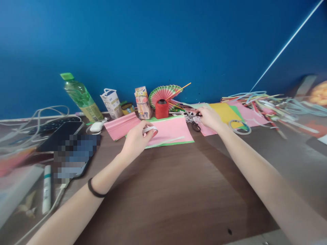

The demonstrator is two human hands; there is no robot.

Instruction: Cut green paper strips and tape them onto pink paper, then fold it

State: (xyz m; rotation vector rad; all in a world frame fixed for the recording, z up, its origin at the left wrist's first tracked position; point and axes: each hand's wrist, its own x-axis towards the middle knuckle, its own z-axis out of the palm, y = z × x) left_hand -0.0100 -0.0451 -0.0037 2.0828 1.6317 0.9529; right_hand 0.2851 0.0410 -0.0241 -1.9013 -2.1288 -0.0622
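left hand [136, 137]: thumb and fingers curled nearly closed around a white tape roll [150, 129], gripped by its rim; the roll is over the left part of a pink sheet [171, 127]. a black wristband [95, 189] sits on the left wrist.

right hand [209, 117]: at the far side of the table [166, 190], palm down, fingers bent and bunched just by black-handled scissors [196, 127]; one handle loop shows below the fingertips. blurred here, so cannot tell how far the grip is open or whether it has hold of the scissors.

pink sheet: flat on the table, between the hands, green paper showing along its edges. a narrow white strip [173, 140] lies across its near part. a creased pink paper [122, 125] adjoins it on the left.

behind the sheet: red thread spool [162, 111], upright, in front of a pleated pink-and-green fan [159, 95]; left of these, a drink carton with a cartoon face [142, 102].

right of the scissors: yellow sheet [222, 114], with a clear tape ring [240, 132] on its near corner.

left side: white earbud case [96, 127] near the foot of a green-capped bottle [83, 97]; capped marker [46, 189] nearer the viewer.
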